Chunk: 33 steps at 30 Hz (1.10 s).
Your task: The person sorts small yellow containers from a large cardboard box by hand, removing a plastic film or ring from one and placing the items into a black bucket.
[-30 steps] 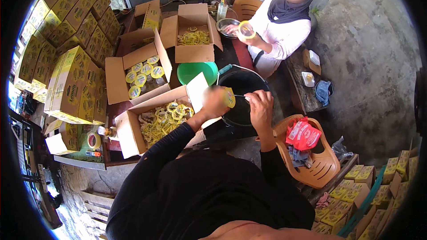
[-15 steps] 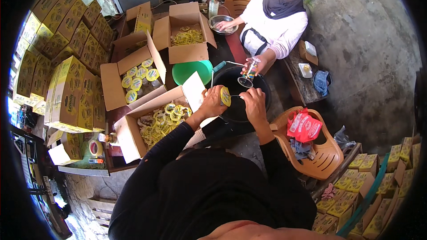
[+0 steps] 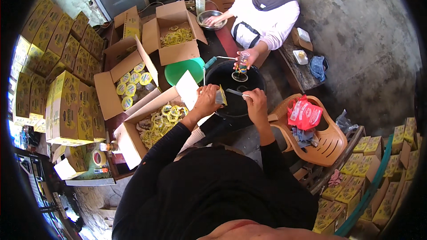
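Observation:
My left hand (image 3: 206, 100) grips a plastic cup (image 3: 220, 97) with a yellow lid, turned sideways above a black bucket (image 3: 238, 114). My right hand (image 3: 255, 104) is closed on a small knife (image 3: 236, 92), its blade pointing left toward the cup but apart from it. Below and left of my left hand, an open carton (image 3: 131, 141) holds torn yellow lids and rings. Another carton (image 3: 104, 90) holds several lidded cups. A co-worker's hand (image 3: 249, 58) holds a clear cup (image 3: 242, 64) with printing over the bucket's back part.
A green basin (image 3: 174, 74), a metal bowl (image 3: 212, 23) and a third carton (image 3: 175, 53) are farther back. Stacked cartons (image 3: 71, 111) fill the left. The co-worker (image 3: 275, 26) is across from me. A plastic chair (image 3: 331, 144) with a red bag (image 3: 304, 115) is at right.
The knife's blade has separated from the lidded cup, which has tipped. The co-worker's hand with the clear cup has come down over the bucket. The view has shifted slightly.

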Tool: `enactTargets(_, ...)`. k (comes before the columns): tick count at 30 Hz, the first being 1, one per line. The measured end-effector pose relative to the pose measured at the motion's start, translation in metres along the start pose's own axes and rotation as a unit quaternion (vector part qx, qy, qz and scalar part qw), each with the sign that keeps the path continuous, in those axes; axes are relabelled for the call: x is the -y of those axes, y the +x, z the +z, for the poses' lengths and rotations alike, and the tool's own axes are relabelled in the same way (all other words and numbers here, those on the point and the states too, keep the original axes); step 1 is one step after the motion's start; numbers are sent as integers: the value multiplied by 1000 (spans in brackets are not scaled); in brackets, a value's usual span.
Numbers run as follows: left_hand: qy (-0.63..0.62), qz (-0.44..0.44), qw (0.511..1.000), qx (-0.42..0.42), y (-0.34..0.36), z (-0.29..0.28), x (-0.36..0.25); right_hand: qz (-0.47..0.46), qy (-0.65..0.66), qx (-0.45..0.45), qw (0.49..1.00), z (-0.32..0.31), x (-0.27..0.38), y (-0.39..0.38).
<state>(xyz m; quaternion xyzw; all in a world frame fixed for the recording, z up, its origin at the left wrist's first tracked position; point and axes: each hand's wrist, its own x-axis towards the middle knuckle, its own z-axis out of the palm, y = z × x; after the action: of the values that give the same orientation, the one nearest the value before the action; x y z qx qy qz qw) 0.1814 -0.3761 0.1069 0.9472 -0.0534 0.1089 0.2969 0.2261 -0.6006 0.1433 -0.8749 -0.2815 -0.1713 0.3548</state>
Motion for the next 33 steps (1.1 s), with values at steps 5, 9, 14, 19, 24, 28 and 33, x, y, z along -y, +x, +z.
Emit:
enactTargets(5,62,21,998,-2,0,-5,-13,3,13,-5,1000,6,5,-2)
enactTargets(9,77,19,997,1,-3,1,-13,-13,-2,-1,1000,5,5,1)
enactTargets(14,95,44,994,21,-4,3,-13,-20,-9,21,1000,3,1,8)
enactTargets(19,87,30,994,52,-4,1,-16,-28,7,33,999,4,-10,11)
enactTargets(24,86,23,994,63,-4,4,-12,-38,-14,41,998,6,-5,14)
enactTargets(28,83,40,995,45,-2,10,-3,-43,-10,40,998,10,-5,19)
enactTargets(33,53,21,996,62,-2,9,3,-36,5,52,998,16,-12,21)
